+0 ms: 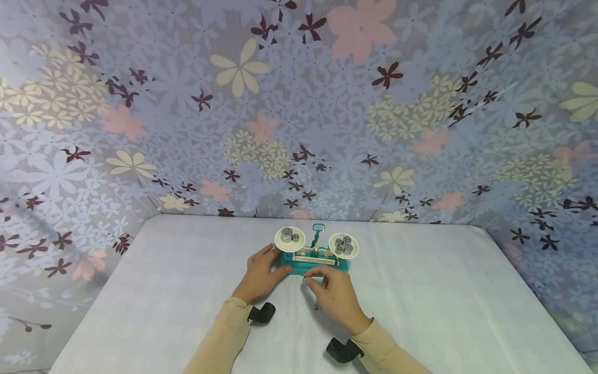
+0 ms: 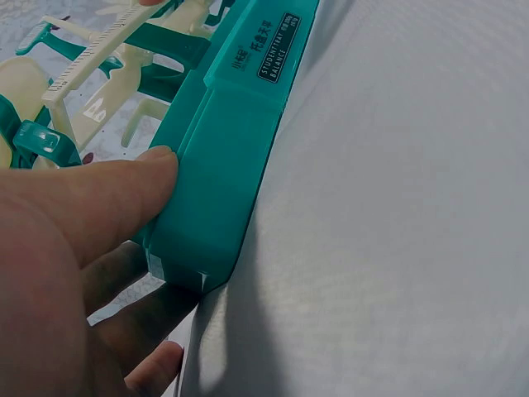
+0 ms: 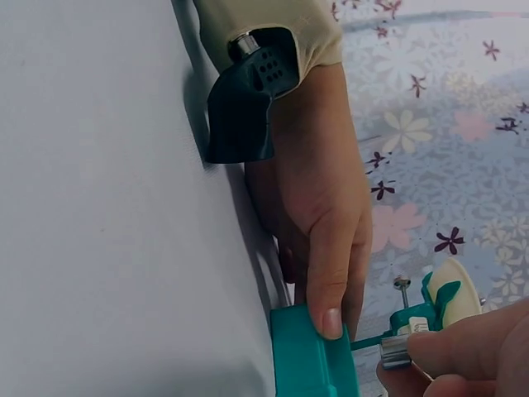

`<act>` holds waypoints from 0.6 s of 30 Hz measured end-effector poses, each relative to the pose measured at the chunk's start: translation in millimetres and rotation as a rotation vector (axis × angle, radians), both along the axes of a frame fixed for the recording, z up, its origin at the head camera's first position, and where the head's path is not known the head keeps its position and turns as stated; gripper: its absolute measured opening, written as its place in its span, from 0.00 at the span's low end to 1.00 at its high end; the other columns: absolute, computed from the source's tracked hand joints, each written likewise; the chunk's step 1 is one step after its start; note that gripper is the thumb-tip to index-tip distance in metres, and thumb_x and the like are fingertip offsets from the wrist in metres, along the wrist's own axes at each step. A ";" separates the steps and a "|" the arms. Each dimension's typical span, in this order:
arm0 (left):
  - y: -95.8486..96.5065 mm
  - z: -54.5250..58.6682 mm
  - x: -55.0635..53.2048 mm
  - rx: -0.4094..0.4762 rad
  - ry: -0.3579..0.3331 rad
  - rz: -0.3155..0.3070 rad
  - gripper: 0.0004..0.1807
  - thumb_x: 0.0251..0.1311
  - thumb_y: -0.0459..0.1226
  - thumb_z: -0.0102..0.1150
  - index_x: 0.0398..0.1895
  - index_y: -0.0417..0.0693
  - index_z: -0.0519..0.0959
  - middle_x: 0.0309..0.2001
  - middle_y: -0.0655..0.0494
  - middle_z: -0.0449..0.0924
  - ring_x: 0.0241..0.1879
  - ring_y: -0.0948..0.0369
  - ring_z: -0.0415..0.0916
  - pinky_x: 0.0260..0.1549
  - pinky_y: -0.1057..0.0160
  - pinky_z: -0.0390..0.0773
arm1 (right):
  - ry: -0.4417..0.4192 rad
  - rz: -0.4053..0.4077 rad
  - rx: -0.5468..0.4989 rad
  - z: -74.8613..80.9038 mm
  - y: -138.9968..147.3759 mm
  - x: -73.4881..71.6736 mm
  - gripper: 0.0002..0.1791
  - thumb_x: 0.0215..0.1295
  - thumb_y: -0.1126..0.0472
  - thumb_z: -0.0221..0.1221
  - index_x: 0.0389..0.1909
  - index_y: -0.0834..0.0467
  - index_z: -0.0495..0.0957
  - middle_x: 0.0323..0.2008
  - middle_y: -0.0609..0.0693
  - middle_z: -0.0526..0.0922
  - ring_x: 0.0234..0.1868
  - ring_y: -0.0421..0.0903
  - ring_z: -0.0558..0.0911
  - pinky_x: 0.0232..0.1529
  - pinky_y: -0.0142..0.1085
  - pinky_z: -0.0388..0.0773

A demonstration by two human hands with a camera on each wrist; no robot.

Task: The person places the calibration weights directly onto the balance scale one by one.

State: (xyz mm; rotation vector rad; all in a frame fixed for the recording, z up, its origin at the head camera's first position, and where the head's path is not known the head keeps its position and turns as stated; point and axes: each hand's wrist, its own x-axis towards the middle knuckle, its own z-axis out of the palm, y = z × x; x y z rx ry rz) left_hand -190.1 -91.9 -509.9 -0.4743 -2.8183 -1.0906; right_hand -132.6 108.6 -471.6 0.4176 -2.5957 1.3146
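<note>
A green student tray balance [image 1: 299,266] stands on the table. My left hand [image 1: 260,274] holds the left end of its base, thumb on the base and fingers around the end, as the left wrist view shows. In front of the base, my right hand [image 1: 337,297] pinches a small metal weight [image 3: 397,351] between thumb and fingertips. On the cream left pan [image 1: 279,245] sit a larger weight [image 1: 287,235] and a smaller one [image 1: 296,237]. The right pan [image 1: 333,240] bears several metal weights [image 1: 348,248]. One small weight [image 1: 315,307] lies on the table beside my right hand.
A pale cloth [image 1: 444,291] covers the table. Behind it rises floral fabric [image 1: 327,130]. Each wrist carries a black camera mount, the left one [image 1: 263,313] and the right one [image 1: 342,350] both close above the cloth.
</note>
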 end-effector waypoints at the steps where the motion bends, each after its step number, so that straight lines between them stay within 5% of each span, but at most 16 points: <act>1: 0.1 0.4 0.0 0.000 -0.001 0.000 0.33 0.60 0.51 0.55 0.65 0.45 0.65 0.64 0.52 0.67 0.68 0.54 0.50 0.63 0.45 0.45 | 0.000 0.001 -0.003 0.9 -0.2 0.0 0.03 0.57 0.60 0.63 0.32 0.51 0.83 0.32 0.42 0.83 0.09 0.37 0.65 0.09 0.30 0.62; 6: -0.2 3.5 -0.4 0.014 0.007 -0.006 0.33 0.60 0.50 0.56 0.65 0.44 0.66 0.63 0.51 0.67 0.68 0.52 0.51 0.62 0.43 0.45 | 0.004 -0.001 -0.016 5.4 -1.9 -0.2 0.03 0.57 0.60 0.64 0.32 0.49 0.83 0.29 0.39 0.82 0.10 0.37 0.65 0.10 0.30 0.62; 13: -1.8 6.4 -3.6 0.003 -0.011 -0.011 0.33 0.60 0.51 0.55 0.65 0.43 0.66 0.63 0.51 0.67 0.68 0.53 0.51 0.63 0.44 0.45 | 0.021 -0.002 -0.032 13.8 -6.3 -3.2 0.04 0.57 0.59 0.64 0.34 0.52 0.84 0.10 0.42 0.69 0.10 0.37 0.64 0.11 0.30 0.62; 18: -3.0 8.1 -6.5 0.004 -0.014 -0.016 0.33 0.60 0.51 0.55 0.64 0.43 0.66 0.63 0.51 0.68 0.68 0.53 0.51 0.63 0.44 0.45 | 0.044 0.012 -0.049 21.7 -11.1 -4.9 0.05 0.57 0.59 0.64 0.35 0.53 0.83 0.10 0.42 0.67 0.10 0.36 0.64 0.11 0.29 0.62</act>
